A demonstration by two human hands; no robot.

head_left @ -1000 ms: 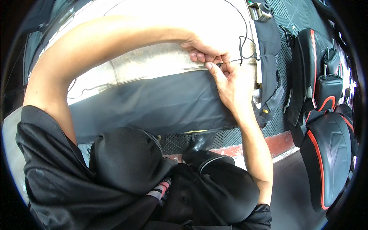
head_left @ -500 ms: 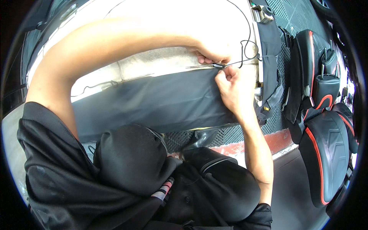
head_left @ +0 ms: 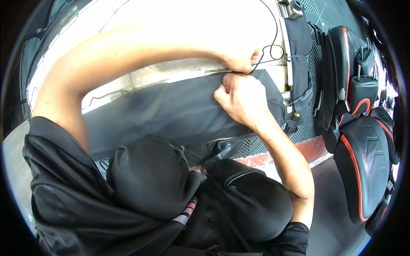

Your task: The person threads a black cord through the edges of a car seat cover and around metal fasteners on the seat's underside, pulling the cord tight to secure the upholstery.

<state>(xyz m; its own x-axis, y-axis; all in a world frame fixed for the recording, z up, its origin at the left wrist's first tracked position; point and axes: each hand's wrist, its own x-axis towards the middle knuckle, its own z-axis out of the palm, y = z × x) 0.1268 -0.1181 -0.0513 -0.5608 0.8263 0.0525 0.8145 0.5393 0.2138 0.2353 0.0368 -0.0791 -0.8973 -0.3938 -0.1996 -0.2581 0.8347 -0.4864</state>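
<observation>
- The left hand (head_left: 241,59) reaches over from the left on a long bent arm, its fingers curled inward, above the near edge of a pale seat cushion (head_left: 183,66), toward the cushion's right end.
- The right hand (head_left: 243,96) is bunched into a loose fist just below it, knuckles close against the left hand; I cannot tell whether either is clamped on anything, because the fingertips are hidden.
- A thin black cord (head_left: 276,32) comes down along the cushion's right end, makes a loose loop, and runs in beside the left hand's fingers.
- A black leather-like cover flap (head_left: 162,113) hangs along the cushion's near edge, partly under the right hand.
- Black fabric (head_left: 298,40) covers the cushion's right end, with a metal fitting (head_left: 294,9) at the far right corner.
- To the right are black car seats with red piping (head_left: 362,166) and a headrest (head_left: 363,91) with metal posts.
- Ribbed grey-green floor tiles (head_left: 326,17) and a worn red strip (head_left: 309,149) show beyond.
</observation>
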